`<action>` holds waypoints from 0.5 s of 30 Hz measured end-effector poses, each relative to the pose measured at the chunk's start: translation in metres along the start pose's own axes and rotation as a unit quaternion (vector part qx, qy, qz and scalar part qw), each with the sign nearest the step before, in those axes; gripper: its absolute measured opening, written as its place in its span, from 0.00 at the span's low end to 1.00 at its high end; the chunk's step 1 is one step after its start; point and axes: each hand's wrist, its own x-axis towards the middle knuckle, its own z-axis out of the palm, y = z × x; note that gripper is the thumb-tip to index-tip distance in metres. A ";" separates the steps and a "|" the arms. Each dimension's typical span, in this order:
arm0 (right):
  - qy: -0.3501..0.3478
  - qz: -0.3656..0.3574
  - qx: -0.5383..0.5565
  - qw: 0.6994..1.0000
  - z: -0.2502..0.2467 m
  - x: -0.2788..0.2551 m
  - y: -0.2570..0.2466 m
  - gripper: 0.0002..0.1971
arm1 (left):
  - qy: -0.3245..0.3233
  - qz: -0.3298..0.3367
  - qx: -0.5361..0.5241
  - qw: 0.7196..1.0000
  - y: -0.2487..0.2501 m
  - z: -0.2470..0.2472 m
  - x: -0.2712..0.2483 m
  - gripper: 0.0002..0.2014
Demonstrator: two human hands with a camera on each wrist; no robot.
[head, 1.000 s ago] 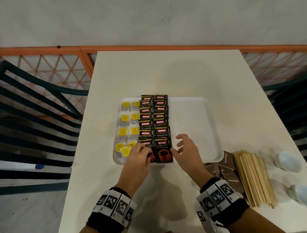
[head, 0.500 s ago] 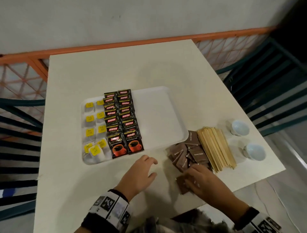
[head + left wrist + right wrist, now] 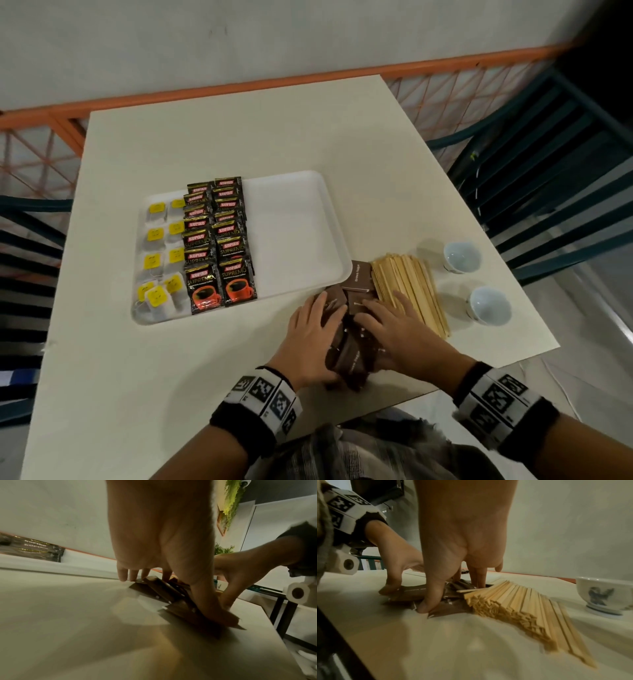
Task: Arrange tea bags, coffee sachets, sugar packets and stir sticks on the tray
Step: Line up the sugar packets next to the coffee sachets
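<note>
left hand (image 3: 313, 339) and right hand (image 3: 394, 329), fingers fairly straight, press a pile of sugar packets (image 3: 349, 358) together from either side. the pile lies on the tabletop (image 3: 171, 359), just beside the tray (image 3: 337, 219) and the stir sticks (image 3: 411, 287).

Sugar packets (image 3: 359, 279) are brown, stir sticks (image 3: 411, 291) pale, cup (image 3: 604, 592) apparently blue-patterned.

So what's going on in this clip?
A person is filling a white tray. Tea bags and coffee sachets lie in rows on its left half. The left hand and right hand press in on the brown sugar packets heaped on the table beside the tray. Stir sticks lie piled just right of them.
</note>
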 end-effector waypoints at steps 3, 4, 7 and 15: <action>0.019 -0.029 0.008 0.999 -0.001 0.003 0.002 0.32 | 0.014 -0.015 -0.008 1.000 0.004 -0.001 0.005 0.49; 0.018 -0.038 0.011 0.999 -0.001 0.003 0.004 0.30 | 0.022 -0.018 -0.009 1.000 0.003 -0.002 0.005 0.48; 0.029 -0.075 0.001 0.997 -0.002 0.003 0.009 0.26 | 0.044 -0.015 -0.003 0.999 0.002 -0.004 0.003 0.43; 0.076 -0.115 0.003 0.990 -0.002 0.009 0.008 0.25 | 0.120 0.012 -0.050 0.991 -0.008 0.007 -0.011 0.29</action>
